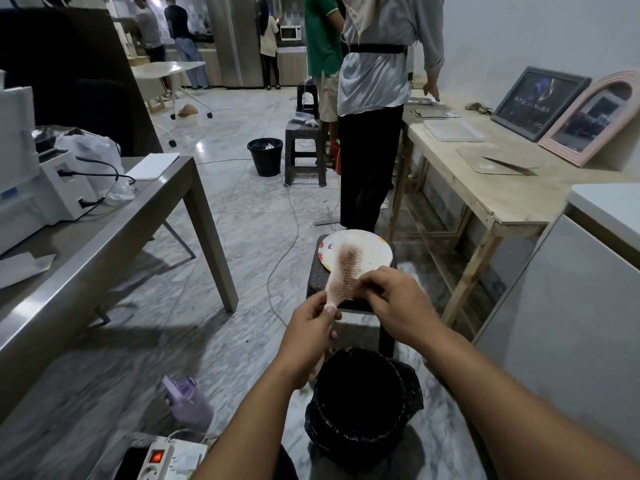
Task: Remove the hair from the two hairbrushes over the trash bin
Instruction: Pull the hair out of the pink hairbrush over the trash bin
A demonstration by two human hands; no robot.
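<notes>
The left hand (313,329) grips the handle of a pale brush (341,277), thumb laid along it and fingers curled round behind; the right hand (388,299) has its fingers bent down onto the lower edge of the brush head, pinching at the brown hair (349,261) matted in the bristles; the brush is held up with bristles toward the camera, tilted so its head points up and away; it hangs in front of a plate (377,249), and whether it touches the plate cannot be told; the plate sits on a dark stool (320,275); a bin (360,407) lined with a black bag stands on the floor just below the hands, nearer the camera than the stool; a second brush does not show clearly; a purple bottle (188,401) lies on the floor to the left, with a power strip (162,459) lit red near it; a grey table (114,230) stands at left, a wooden bench (485,188) at right; a person (375,98) stands beyond the stool; another bin (266,156) stands farther off.
</notes>
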